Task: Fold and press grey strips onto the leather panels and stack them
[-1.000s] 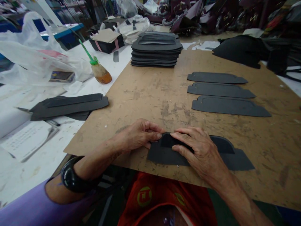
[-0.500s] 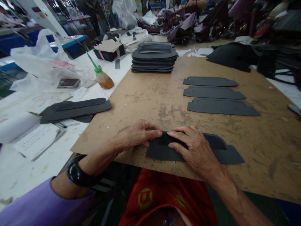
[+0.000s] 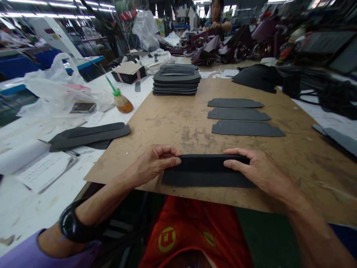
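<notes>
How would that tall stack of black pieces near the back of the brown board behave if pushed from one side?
The stack would probably shear rather than move as one block, since no band or wrap shows around it. Tipping seems unlikely, as it is wider than tall. Individual pieces look fairly stiff: their edges lie nearly flat.

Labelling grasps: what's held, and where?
A flat black sheet piece, pinched along its far edge: left fingers near its left end, right fingers toward its right.

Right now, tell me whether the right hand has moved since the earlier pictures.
Yes, the right hand has moved to the right, judged against the dark stack.
</notes>
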`<state>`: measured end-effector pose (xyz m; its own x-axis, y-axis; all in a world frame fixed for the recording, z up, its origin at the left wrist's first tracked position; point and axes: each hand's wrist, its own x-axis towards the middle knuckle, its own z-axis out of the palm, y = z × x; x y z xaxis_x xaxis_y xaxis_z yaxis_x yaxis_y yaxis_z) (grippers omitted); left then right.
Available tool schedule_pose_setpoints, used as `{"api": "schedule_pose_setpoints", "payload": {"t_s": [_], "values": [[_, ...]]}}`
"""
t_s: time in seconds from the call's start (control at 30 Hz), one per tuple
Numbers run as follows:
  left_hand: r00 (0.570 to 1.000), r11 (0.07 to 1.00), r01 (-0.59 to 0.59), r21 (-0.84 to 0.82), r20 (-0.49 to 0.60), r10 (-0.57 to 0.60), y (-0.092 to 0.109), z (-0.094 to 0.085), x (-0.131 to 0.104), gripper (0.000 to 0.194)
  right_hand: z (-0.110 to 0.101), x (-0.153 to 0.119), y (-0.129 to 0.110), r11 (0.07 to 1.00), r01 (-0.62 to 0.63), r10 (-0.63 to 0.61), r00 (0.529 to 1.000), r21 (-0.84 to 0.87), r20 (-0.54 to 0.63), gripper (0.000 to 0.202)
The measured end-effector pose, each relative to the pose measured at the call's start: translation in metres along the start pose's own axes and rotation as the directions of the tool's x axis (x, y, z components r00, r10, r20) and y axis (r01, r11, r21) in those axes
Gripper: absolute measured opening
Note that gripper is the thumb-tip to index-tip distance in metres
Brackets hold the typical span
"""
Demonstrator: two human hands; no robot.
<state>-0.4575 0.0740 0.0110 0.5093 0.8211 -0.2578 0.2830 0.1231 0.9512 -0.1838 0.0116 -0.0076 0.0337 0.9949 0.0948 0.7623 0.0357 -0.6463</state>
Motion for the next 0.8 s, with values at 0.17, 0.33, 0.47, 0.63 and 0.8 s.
{"api": "schedule_pose_setpoints", "payload": {"t_s": [0.17,0.33,0.47,0.63,0.8], "values": [[0.998,0.996,-0.058,0.064,0.012,0.057,0.006,0.000,-0.007,0.022,-0.013,-0.009,0.007,0.966,-0.129,0.096,0.983,0.222,0.155,0.026],[0.999,0.988,-0.036,0.149,0.016,0.034,-0.010,0.005,-0.003,0.025,-0.004,-0.012,0.008,0.963,-0.173,0.138,0.975,0.208,0.171,0.025],[0.996,0.872,-0.053,0.487,-0.037,0.081,-0.013,0.005,0.003,0.022,0.004,-0.011,0.009,0.995,-0.087,0.086,0.996,-0.041,-0.023,0.020],[0.983,0.477,-0.041,0.878,-0.050,0.177,-0.002,0.007,0.000,0.022,0.011,-0.011,0.014,0.983,-0.012,-0.007,0.995,-0.185,-0.100,0.019],[0.844,0.108,-0.214,0.971,0.128,0.521,-0.006,0.029,-0.008,0.034,0.015,-0.013,0.015,0.970,-0.003,-0.026,0.993,-0.242,-0.116,0.018]]}}
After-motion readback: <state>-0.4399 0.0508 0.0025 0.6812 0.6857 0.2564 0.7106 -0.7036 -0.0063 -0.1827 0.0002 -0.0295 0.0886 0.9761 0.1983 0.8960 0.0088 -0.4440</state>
